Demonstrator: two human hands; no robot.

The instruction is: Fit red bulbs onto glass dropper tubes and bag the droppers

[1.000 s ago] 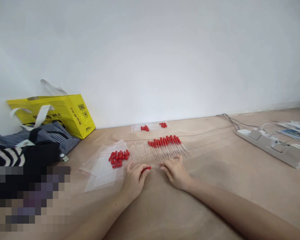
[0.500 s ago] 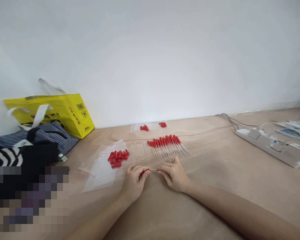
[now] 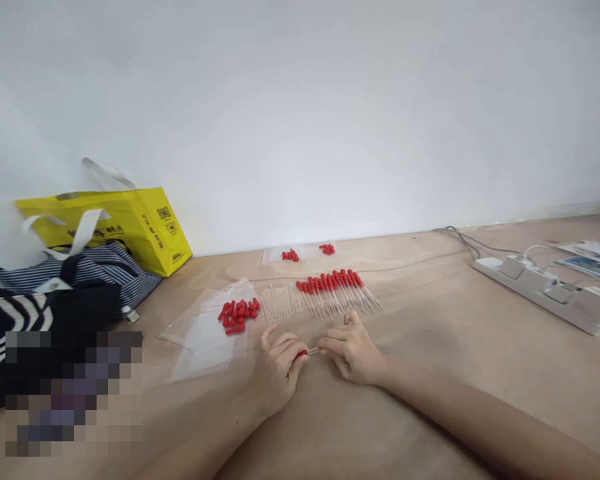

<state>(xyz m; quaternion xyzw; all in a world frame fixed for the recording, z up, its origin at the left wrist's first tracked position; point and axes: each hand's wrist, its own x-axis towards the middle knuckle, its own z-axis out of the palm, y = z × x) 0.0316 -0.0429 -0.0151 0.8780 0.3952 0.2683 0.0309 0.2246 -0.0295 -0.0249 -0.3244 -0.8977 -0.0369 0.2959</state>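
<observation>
Between thumb and fingers, my left hand point(image 3: 283, 365) pinches a red rubber bulb point(image 3: 303, 353), mostly covered by the fingers. My right hand point(image 3: 353, 350) is closed on a thin clear dropper tube point(image 3: 313, 351). The tube's near end meets the bulb; how deep it sits inside is hidden. Just beyond my hands lies a slanted row of droppers with red bulbs point(image 3: 330, 282) on clear tubes. Left of that row are several bare clear tubes point(image 3: 281, 302). Loose red bulbs point(image 3: 237, 313) are heaped on clear plastic bags point(image 3: 207, 347) beyond my left hand.
Near the wall, another clear bag point(image 3: 273, 255) lies with small red bulbs and tubes. A white power strip point(image 3: 535, 293) with plugs and a grey cable is on the right, beside some papers point(image 3: 593, 263). On the left are a yellow bag point(image 3: 150, 227) and dark striped fabric point(image 3: 95, 273).
My left hand has shifted slightly right and down, with its index finger lifted more. The bulb and tube moved with the hands, and less of the bulb shows.
</observation>
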